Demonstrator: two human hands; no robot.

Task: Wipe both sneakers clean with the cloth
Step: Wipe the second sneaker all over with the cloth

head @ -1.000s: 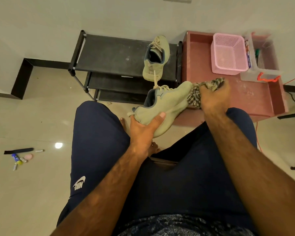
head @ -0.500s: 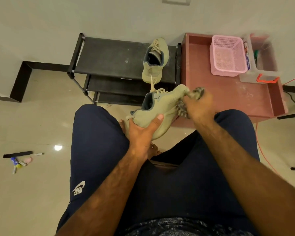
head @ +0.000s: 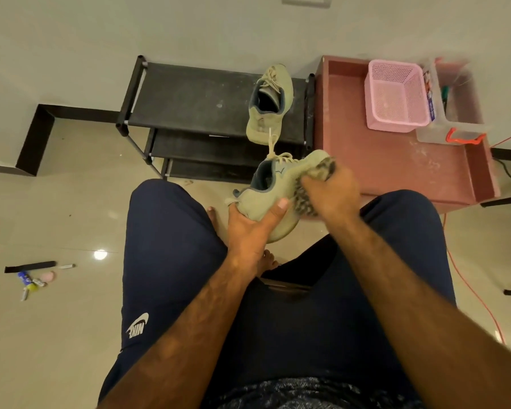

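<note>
My left hand (head: 252, 228) grips the heel end of an olive-green sneaker (head: 273, 191) from below, holding it above my knees with the toe pointing up and right. My right hand (head: 331, 193) is closed on a checked cloth (head: 306, 199) and presses it against the sneaker's side near the toe. The cloth shows only as bunched edges around my fingers. The second olive-green sneaker (head: 267, 103) stands on the right end of the black shoe rack's top shelf (head: 195, 95).
A reddish-brown tray table (head: 375, 160) stands right of the rack, holding a pink basket (head: 396, 95) and a clear plastic box (head: 455, 113). An orange cord (head: 466, 284) runs along the floor on the right. Small items (head: 33, 278) lie scattered on the floor at left.
My right hand has slid the cloth from beyond the toe back along the sneaker's side, toward my left hand. The left hand's grip on the heel is unchanged.
</note>
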